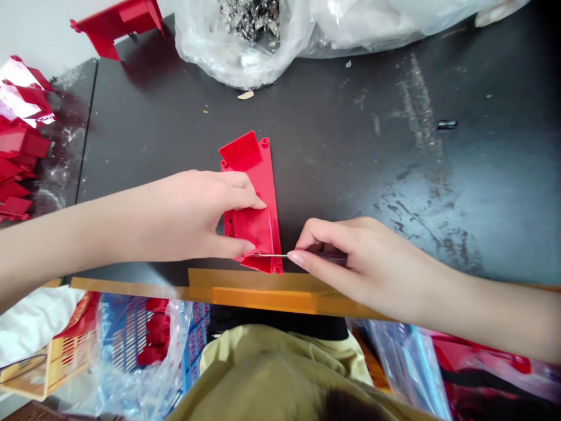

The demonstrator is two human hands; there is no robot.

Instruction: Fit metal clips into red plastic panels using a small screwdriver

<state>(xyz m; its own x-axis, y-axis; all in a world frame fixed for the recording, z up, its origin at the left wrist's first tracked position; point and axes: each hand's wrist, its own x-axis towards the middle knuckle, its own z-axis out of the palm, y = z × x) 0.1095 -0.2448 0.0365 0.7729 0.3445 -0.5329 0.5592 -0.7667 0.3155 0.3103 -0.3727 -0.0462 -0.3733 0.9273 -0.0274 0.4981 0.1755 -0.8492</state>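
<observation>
A red moulded plastic housing [268, 193] lies on the dark table in front of me, with a raised flap at its far end. My left hand [214, 213] grips it from the left, the thumb near its close end and a finger across its middle. In my right hand [342, 251], pinched between thumb and fingers, is a thin tool [278, 255] with a slim metal shaft and a darker handle. The tool's tip meets the near end of the housing beside my left thumb; the exact contact point is too small to make out.
A clear plastic bag [245, 64] of small metal pieces stands at the back. Red plastic parts [20, 146] pile up at left, and another red part [120, 26] sits behind. A small black cylinder [447, 125] lies right. Yellow tape [263, 298] lines the near edge; a blue basket [127, 333] is below.
</observation>
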